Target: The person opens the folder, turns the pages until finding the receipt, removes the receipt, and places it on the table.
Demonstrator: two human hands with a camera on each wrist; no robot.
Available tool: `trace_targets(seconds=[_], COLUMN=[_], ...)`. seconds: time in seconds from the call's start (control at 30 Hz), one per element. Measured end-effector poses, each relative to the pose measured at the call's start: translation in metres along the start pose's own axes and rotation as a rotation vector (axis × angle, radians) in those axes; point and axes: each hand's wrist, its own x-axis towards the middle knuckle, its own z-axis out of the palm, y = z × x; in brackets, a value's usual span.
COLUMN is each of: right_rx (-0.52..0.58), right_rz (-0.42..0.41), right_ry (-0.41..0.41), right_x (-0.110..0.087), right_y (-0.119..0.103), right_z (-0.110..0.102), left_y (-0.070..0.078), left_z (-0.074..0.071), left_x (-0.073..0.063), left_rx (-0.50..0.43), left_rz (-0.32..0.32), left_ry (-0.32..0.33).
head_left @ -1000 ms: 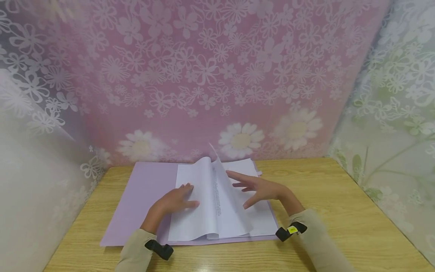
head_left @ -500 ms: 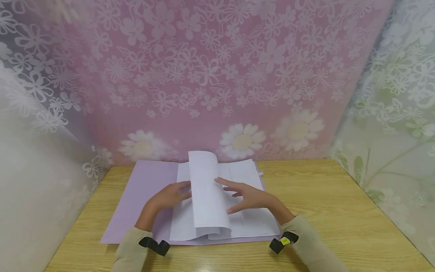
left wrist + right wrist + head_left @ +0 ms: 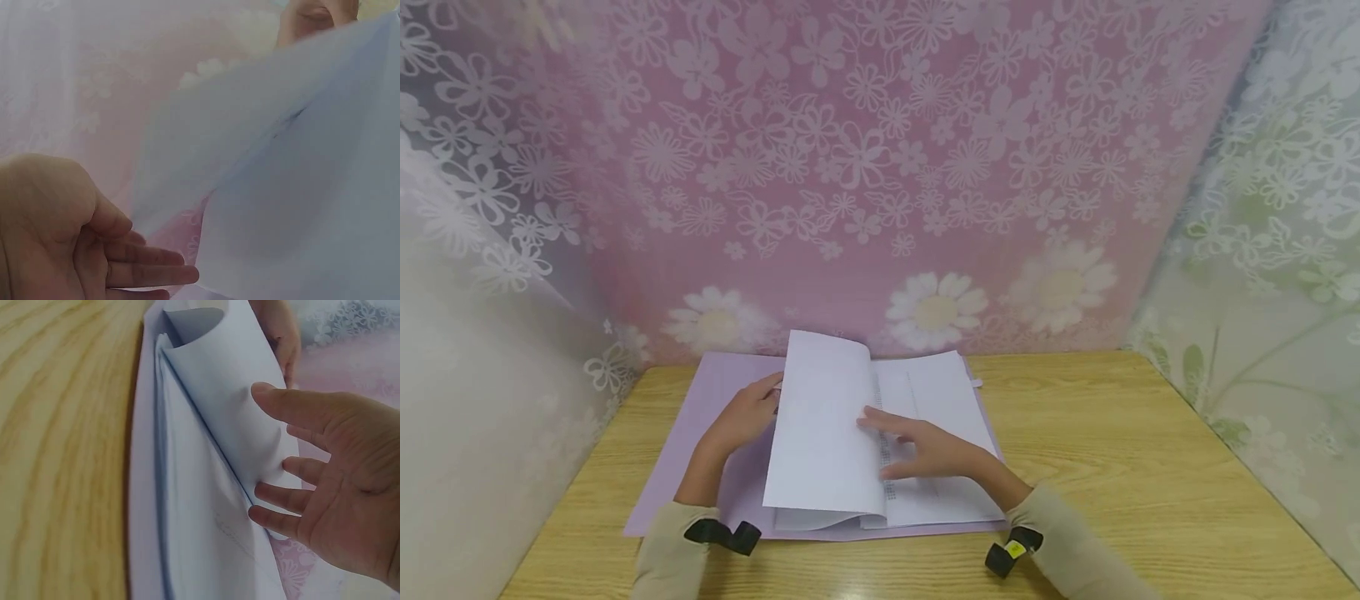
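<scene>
The left hand (image 3: 747, 415), over the left cover of the lilac folder (image 3: 722, 379), pinches the free edge of a white sheet (image 3: 823, 425) between thumb and index finger; its other fingers reach out behind the paper. The right hand (image 3: 936, 450) grasps nothing: over the folder's right half, its fingers are spread, with the tips against or very near the sheet where it bends. The sheet arches up from the folder's middle and leans toward the left cover, its far corner raised beyond the folder's back edge.

To lay this leaf well, the left hand would do best to keep a light pinch and carry the edge low toward the left cover, letting go only once the paper lies flat. The right hand's flat fingers could smooth outward from the bend, so no crease sets in and the page below is not dragged along.

Under the sheet, more paper curls near the folder's front edge. The paper stack (image 3: 947, 392) lies on the folder's right half, a column of print (image 3: 890, 483) near the bend. Around the folder spreads the wooden tabletop (image 3: 1112, 433); behind it rises a pink flowered backdrop (image 3: 880, 167).
</scene>
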Motion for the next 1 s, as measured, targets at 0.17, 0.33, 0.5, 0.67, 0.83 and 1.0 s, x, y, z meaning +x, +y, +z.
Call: trace_targets(seconds=[0.17,0.33,0.5,0.67,0.83,1.0], right_rx=[-0.037,-0.093,-0.090,-0.118,-0.145,-0.172], right_rz=[0.016,0.031,0.037,0.035,0.019,0.024], right_ry=[0.021,0.033,0.027,0.036,0.043,0.043], right_x=[0.003,0.005,0.005,0.005,0.005,0.006], right_y=[-0.003,-0.009,-0.013,-0.014,-0.015,-0.015], right_z=[0.007,0.014,0.018,0.022,0.024,0.027], left_y=[0.005,0.008,0.007,0.006,0.006,0.002], left_z=[-0.005,-0.008,-0.001,0.012,0.024,0.035], left_x=[-0.001,-0.004,-0.001,0.002,0.003,0.004], left_rx=[0.040,0.039,0.098,0.193,0.247,0.319], left_rz=[-0.053,-0.076,-0.079,-0.023,0.023,0.046], left_ry=[0.011,0.041,0.003,-0.068,-0.153,-0.209])
